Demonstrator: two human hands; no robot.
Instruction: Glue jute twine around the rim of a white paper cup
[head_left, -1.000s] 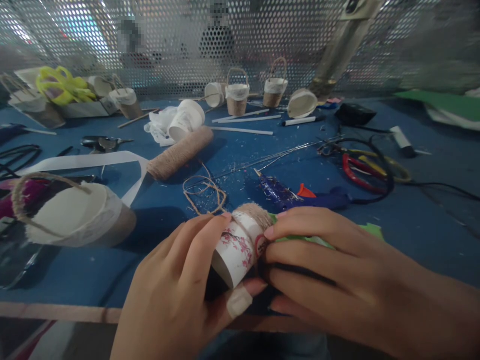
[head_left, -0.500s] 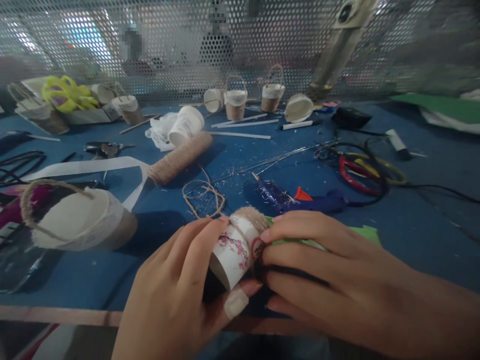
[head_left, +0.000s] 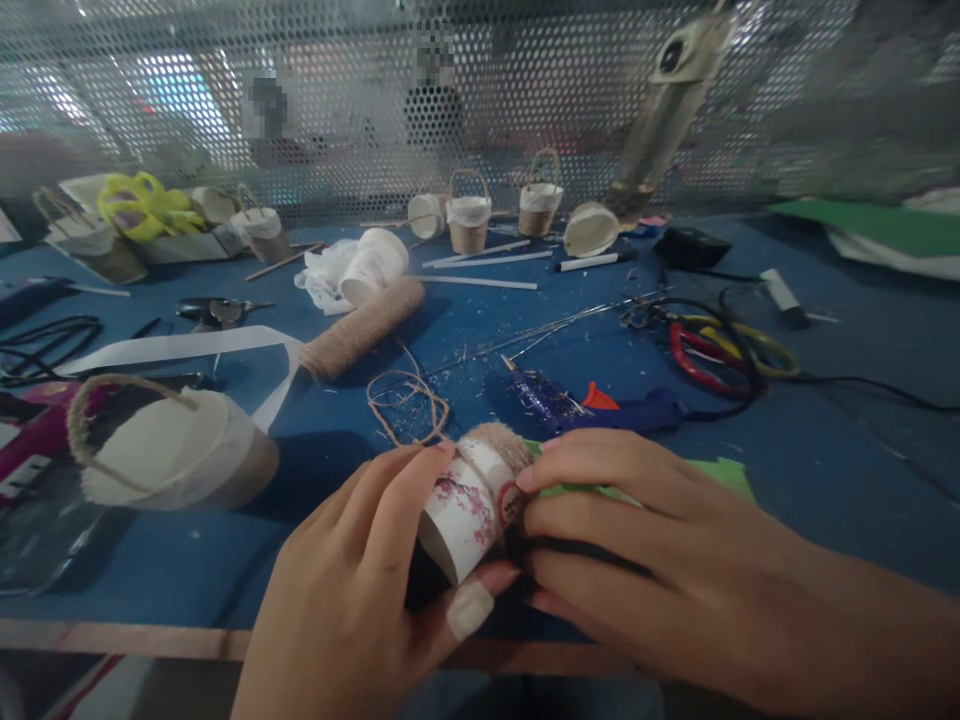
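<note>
My left hand (head_left: pixel 367 570) is wrapped round a white paper cup (head_left: pixel 461 510) printed with pink blossoms, tilted on its side with its dark open mouth toward me. Jute twine is wound round the cup's far end (head_left: pixel 496 440). From the right, my right hand (head_left: pixel 630 540) is closed against the cup, its fingertips pressed at the twine beside a red round mark. What lies under those fingers is hidden. A loose twine loop (head_left: pixel 409 405) lies just beyond the cup. Behind my right hand are a blue glue gun (head_left: pixel 615 410) and some green paper (head_left: pixel 724 477).
A twine roll (head_left: pixel 364 330) lies mid-table, near white cups (head_left: pixel 375 265). At left stands a handled twine basket (head_left: pixel 217 450) by a magenta tool (head_left: pixel 45 425). Several small baskets (head_left: pixel 469 225) line the perforated screen (head_left: pixel 337 130). Red-and-yellow-handled pliers (head_left: pixel 705 360) and cables lie right.
The camera view has shifted slightly, so the table appears a little lower. Both hands keep almost the same grip on the cup.
</note>
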